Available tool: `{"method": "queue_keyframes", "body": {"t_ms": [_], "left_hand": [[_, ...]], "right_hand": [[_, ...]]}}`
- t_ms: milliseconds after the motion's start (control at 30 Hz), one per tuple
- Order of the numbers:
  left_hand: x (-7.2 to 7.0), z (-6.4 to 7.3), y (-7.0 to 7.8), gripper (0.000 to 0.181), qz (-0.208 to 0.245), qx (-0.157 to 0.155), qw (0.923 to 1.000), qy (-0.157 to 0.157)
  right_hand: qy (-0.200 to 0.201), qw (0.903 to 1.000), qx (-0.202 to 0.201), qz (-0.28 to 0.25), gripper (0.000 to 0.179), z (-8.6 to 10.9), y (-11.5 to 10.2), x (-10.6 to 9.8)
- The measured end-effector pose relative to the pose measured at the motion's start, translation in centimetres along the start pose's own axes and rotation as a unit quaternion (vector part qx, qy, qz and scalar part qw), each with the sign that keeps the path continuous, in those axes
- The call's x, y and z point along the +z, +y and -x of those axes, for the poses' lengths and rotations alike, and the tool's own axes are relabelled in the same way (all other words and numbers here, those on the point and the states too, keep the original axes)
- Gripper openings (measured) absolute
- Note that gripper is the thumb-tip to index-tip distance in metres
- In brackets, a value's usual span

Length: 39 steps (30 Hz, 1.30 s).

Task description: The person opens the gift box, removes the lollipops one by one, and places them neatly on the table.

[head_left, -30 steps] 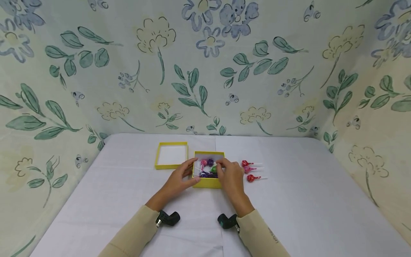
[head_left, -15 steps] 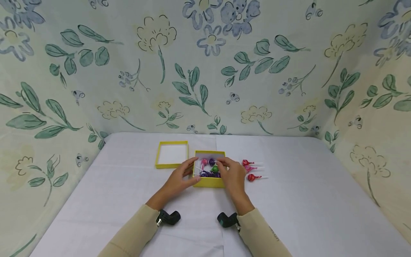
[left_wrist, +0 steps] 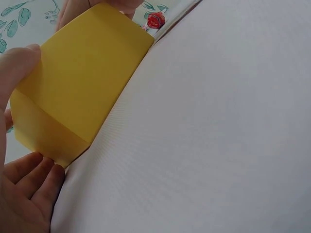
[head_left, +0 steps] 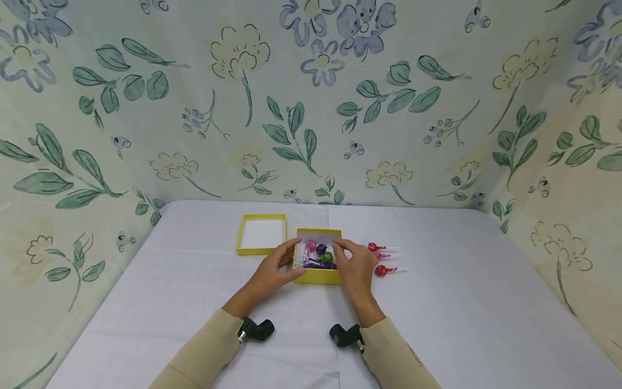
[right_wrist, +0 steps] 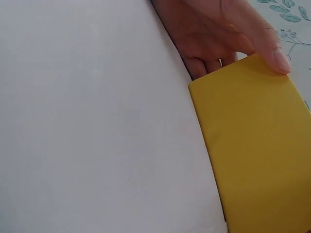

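Observation:
An open yellow box stands on the white cloth with several wrapped lollipops inside. Among them are a pink lollipop, a purple lollipop and a green lollipop. My left hand grips the box at its left end; in the left wrist view the thumb lies on the front wall and fingertips touch the side wall's bottom edge. My right hand reaches over the right wall, fingertips right by the white stick of the purple lollipop; I cannot tell whether they pinch it.
To the right of the box lie a red lollipop, a pink one and another red one, sticks pointing right. A yellow-rimmed lid rests at the box's back left. Behind the table hangs a floral cloth.
My right hand has drawn slightly to the right, uncovering more of the green lollipop and the box's right side. The left hand stays on the box.

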State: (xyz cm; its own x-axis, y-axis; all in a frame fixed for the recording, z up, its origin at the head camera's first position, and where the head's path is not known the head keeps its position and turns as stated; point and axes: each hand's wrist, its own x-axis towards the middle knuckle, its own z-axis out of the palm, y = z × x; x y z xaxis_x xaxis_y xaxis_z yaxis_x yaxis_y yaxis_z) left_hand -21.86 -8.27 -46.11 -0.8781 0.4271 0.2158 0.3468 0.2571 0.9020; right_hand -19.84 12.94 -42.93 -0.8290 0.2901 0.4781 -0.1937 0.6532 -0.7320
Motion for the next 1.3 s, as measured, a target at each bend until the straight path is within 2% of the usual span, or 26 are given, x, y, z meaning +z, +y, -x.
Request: {"method": "queue_keyframes", "body": {"t_ms": [167, 300, 400, 533, 633, 700, 767, 867, 933, 1300], "left_hand": [[-0.1, 0.1, -0.1, 0.079, -0.004, -0.018, 0.9998, -0.006], [-0.2, 0.2, 0.2, 0.079, -0.001, -0.021, 0.9998, -0.006], [-0.2, 0.2, 0.3, 0.078, -0.001, -0.022, 0.9997, -0.007], [-0.2, 0.3, 0.3, 0.077, -0.002, -0.03, 0.9995, -0.007], [-0.3, 0.3, 0.3, 0.076, -0.001, -0.026, 0.9997, -0.005], [-0.5, 0.5, 1.3, 0.075, 0.008, -0.021, 0.9997, -0.007], [-0.4, 0.5, 1.3, 0.075, 0.015, -0.01, 0.9998, -0.006], [-0.4, 0.4, 1.2, 0.075, 0.019, -0.01, 0.9997, -0.008], [-0.2, 0.2, 0.2, 0.075, 0.012, -0.013, 0.9998, -0.004], [-0.1, 0.2, 0.3, 0.077, -0.003, -0.034, 0.9994, -0.005]], "right_hand": [[-0.003, 0.9966, 0.056, -0.06, 0.017, -0.1, 0.1, -0.4], [-0.021, 0.9859, 0.116, -0.119, 0.019, -0.4, 0.0, -0.7], [-0.034, 0.9698, 0.181, -0.16, 0.022, -0.6, -0.1, -0.9], [-0.032, 0.9404, 0.251, -0.227, 0.023, -1.0, 0.1, -1.2], [-0.03, 0.9193, 0.285, -0.27, 0.024, -1.3, 0.4, -1.3], [-0.033, 0.9049, 0.306, -0.294, 0.026, -1.3, 0.5, -1.4], [-0.033, 0.8898, 0.329, -0.315, 0.026, -1.4, 0.6, -1.6], [-0.025, 0.8666, 0.344, -0.36, 0.028, -1.4, 0.7, -1.9], [-0.019, 0.8546, 0.349, -0.384, 0.029, -1.4, 0.7, -2.1], [-0.033, 0.8187, 0.361, -0.445, 0.035, -1.8, 0.7, -4.7]]}}
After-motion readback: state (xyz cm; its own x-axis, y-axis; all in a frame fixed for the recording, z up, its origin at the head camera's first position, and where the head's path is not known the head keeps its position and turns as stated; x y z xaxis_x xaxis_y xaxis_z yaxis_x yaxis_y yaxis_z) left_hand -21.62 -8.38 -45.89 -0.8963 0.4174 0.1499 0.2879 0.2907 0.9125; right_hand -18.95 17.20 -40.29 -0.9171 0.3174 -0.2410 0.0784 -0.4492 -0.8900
